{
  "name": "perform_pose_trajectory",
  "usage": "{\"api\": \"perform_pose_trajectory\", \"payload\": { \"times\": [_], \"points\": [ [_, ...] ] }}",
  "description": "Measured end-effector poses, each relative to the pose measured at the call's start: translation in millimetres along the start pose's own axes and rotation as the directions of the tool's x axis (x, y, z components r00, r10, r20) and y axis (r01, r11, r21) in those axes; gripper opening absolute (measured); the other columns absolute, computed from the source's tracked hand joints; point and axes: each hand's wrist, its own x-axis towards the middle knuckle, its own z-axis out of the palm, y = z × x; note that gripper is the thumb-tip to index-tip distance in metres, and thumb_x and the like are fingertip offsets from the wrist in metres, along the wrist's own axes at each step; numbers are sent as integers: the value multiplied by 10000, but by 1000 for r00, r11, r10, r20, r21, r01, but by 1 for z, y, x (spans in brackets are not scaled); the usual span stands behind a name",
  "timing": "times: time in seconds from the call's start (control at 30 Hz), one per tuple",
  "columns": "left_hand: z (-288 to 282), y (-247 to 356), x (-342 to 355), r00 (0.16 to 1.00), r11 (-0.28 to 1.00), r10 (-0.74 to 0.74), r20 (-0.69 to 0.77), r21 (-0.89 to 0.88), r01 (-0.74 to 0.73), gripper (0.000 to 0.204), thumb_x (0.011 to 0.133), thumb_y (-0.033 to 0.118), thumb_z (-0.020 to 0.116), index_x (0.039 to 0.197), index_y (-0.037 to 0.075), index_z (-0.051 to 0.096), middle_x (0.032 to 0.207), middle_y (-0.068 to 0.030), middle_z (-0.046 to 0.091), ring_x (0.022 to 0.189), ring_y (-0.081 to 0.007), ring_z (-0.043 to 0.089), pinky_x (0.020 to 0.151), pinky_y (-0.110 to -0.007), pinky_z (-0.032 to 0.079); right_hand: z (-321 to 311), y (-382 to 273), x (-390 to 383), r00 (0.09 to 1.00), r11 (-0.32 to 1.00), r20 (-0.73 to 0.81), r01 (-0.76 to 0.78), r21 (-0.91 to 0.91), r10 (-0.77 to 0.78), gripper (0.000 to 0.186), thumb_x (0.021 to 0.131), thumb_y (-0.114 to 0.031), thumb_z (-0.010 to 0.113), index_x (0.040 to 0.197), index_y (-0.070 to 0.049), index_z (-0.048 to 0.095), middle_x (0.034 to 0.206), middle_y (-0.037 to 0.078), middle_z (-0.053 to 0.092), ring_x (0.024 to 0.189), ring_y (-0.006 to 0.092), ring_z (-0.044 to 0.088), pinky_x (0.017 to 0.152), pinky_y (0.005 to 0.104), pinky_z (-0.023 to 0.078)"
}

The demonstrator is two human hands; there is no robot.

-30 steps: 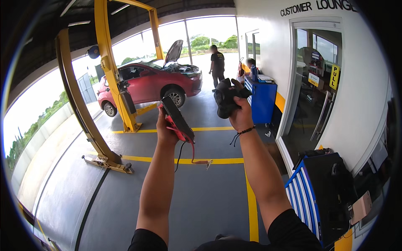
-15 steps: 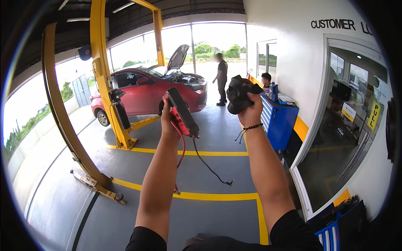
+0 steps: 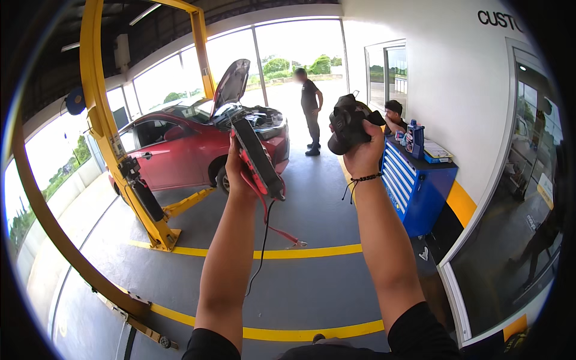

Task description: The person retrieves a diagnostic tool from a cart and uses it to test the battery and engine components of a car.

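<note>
My left hand (image 3: 238, 171) is closed round a black-and-red handheld device (image 3: 257, 155), tilted upright, with a red lead (image 3: 273, 229) ending in a metal clip and a thin black cable hanging down. My right hand (image 3: 363, 156) grips a bulky black object (image 3: 345, 123) at about chest height; exactly what it is I cannot make out. Both forearms reach forward. Beyond them stands a red car (image 3: 171, 156) with its hood (image 3: 231, 78) raised.
Yellow lift posts (image 3: 102, 120) flank the car. A person in dark clothes (image 3: 311, 111) stands near its front; another (image 3: 394, 116) is behind a blue tool chest (image 3: 414, 192) holding bottles (image 3: 415, 138). A glass door (image 3: 522, 198) is on the right. Yellow lines (image 3: 300, 252) mark the floor.
The view has moved forward, bringing the car and tool chest closer. Both held items remain in my hands, and their cables have swung. The standing person's arm has bent toward the waist.
</note>
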Motion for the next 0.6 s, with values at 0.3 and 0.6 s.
{"api": "perform_pose_trajectory", "payload": {
  "times": [0.3,0.6],
  "points": [
    [-194,-36,188,989,983,4,-149,183,24,565,938,556,523,1286,112,554,1136,-123,663,936,-259,698,769,-456,603,-147,172,200,997,998,58,-47,52,44,434,838,-201,534,1233,-24,564,1163,101,628,1082,253,619,957,391,486],
    [-415,-110,440,997,999,42,-70,27,-40,384,981,464,501,1052,105,619,792,-57,666,564,-181,645,486,-292,543,-299,327,415,1000,1000,0,-3,-12,3,421,834,-198,543,1210,-11,569,1155,108,628,1080,246,616,938,386,497]
  ]
}}
